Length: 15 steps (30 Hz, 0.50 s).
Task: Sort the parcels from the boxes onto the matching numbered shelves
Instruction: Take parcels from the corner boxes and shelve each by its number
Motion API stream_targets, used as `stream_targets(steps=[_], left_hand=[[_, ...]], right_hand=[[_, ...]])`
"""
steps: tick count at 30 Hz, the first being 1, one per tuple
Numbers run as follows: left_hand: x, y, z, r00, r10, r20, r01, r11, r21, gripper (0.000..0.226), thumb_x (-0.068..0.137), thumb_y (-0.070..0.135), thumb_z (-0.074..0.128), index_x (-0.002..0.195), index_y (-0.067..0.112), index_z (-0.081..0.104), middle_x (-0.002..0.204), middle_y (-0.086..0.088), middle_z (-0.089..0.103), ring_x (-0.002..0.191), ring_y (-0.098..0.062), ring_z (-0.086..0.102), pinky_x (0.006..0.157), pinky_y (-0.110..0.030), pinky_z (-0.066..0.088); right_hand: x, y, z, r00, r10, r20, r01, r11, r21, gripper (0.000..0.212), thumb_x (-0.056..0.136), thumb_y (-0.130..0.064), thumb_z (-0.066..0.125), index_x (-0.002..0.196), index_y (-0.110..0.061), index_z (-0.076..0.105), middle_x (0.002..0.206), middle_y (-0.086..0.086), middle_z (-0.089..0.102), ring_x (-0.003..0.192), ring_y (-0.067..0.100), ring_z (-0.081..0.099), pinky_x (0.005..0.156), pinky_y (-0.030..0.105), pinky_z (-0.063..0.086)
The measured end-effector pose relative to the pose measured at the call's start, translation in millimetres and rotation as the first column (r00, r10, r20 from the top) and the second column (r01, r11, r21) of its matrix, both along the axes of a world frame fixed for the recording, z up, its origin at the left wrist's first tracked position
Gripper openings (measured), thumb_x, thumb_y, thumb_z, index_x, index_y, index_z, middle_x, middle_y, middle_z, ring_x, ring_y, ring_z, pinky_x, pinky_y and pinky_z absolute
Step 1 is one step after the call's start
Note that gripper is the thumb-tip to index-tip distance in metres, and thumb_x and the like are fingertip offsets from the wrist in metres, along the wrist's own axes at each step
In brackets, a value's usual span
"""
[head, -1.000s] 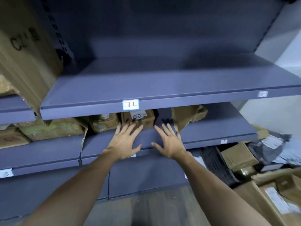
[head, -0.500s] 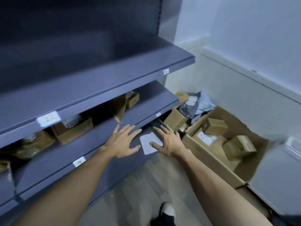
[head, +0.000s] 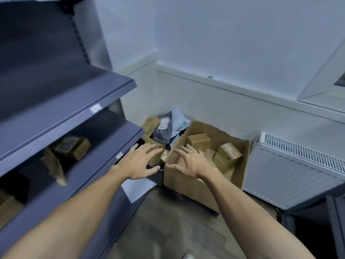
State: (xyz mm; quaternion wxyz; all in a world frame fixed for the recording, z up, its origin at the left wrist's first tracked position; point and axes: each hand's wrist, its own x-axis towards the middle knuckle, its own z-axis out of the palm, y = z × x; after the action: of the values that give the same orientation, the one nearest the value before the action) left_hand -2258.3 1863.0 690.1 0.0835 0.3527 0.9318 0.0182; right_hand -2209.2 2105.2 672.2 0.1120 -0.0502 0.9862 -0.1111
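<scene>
Parcels (head: pixel 227 155) lie in the open carton (head: pixel 179 184) just beyond the right hand (head: pixel 193 164); it and the left hand (head: pixel 140 163) are empty, fingers spread, presumably poised to lift one for the shelves (head: pixel 97 165) at left.

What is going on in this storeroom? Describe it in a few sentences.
A person is sorting parcels. The left hand and right hand are open and empty, stretched toward a large cardboard box on the floor that holds small brown parcels. A grey mailer bag lies in a second box behind it. One labelled parcel sits on the lower shelf.
</scene>
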Motion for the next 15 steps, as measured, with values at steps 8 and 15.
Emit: stream_targets(steps=[8,15], left_hand=[[-41.6,107.5,-10.7,0.988,-0.156,-0.008,0.156,0.988,0.001,0.072,0.094,0.069,0.033,0.157,0.038,0.018,0.163,0.001,0.022,0.151,-0.016,0.015,0.123,-0.046,0.013],[-81.2,170.2,-25.0,0.971,-0.238,0.03,0.238,0.971,0.011,0.082,0.084,0.075,0.018,0.157,0.038,0.017,0.164,0.002,0.02,0.151,-0.016,0.016,0.122,-0.048,0.016]], right_hand=[[-13.9,107.8,-6.6,0.997,-0.059,0.058,0.056,0.998,0.041,0.073,0.097,-0.065,0.04,0.158,-0.028,0.023,0.166,0.004,0.018,0.154,0.025,0.005,0.119,0.058,0.016],[-35.8,164.0,-26.2,0.985,-0.15,0.088,0.15,0.989,0.008,0.074,0.096,-0.067,0.041,0.157,-0.03,0.025,0.167,0.004,0.018,0.155,0.024,0.004,0.122,0.057,0.016]])
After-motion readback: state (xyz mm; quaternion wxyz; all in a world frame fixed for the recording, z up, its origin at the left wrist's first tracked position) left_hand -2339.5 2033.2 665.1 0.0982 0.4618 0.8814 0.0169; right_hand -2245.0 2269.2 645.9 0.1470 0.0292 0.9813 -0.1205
